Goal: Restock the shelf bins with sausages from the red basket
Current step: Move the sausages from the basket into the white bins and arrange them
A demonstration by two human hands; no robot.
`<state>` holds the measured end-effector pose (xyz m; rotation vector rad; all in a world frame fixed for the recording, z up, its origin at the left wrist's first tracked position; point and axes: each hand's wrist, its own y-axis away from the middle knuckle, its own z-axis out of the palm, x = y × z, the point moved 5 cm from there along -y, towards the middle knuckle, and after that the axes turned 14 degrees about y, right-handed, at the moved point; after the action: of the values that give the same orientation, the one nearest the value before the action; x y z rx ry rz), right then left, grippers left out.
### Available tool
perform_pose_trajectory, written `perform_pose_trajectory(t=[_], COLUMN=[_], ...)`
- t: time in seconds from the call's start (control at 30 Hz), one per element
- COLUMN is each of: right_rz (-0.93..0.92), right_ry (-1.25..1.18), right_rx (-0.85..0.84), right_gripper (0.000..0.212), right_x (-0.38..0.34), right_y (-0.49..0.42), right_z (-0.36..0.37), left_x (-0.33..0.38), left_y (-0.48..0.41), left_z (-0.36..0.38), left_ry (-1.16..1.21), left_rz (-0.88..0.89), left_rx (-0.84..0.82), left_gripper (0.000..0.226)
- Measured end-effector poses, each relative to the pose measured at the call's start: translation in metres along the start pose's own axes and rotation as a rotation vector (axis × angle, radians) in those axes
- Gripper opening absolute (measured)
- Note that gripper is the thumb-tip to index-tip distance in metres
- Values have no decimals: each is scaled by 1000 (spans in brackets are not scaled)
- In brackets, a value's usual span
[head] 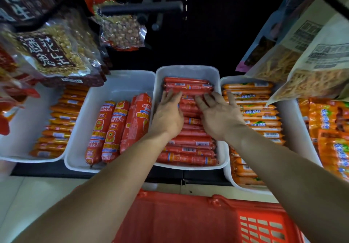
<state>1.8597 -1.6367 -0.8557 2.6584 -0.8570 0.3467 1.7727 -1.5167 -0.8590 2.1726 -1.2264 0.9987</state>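
A white bin (188,70) in the middle of the shelf holds several thin red sausages (188,149) laid crosswise in a stack. My left hand (168,113) lies flat on the sausages at the bin's left side, fingers straight. Beside it my right hand (219,113) rests on the same stack, fingers spread and lightly bent, holding nothing. The red basket (217,222) sits below the shelf edge, between my forearms; its inside is not visible.
Left of the middle bin, a white bin (117,88) holds three thick red sausages (117,129). Orange sausages fill the far-left bin (56,122) and the right bin (260,114). Peanut bags (54,52) hang at upper left, snack bags (302,67) at upper right.
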Motion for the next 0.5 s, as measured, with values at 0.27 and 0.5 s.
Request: perform_pose_trajectory(t=[0.27, 0.5], right_rz=[-171, -480], right_ry=[-176, -280], right_rx=[161, 13], right_gripper=[71, 54], right_x=[-1, -52], right_y=[41, 64], right_z=[-19, -24], left_x=[-3, -8], left_y=[96, 140], left_z=[-16, -88], left_ry=[-17, -395], left_rz=[-113, 194], left_rx=[-201, -195], left_gripper=[59, 43])
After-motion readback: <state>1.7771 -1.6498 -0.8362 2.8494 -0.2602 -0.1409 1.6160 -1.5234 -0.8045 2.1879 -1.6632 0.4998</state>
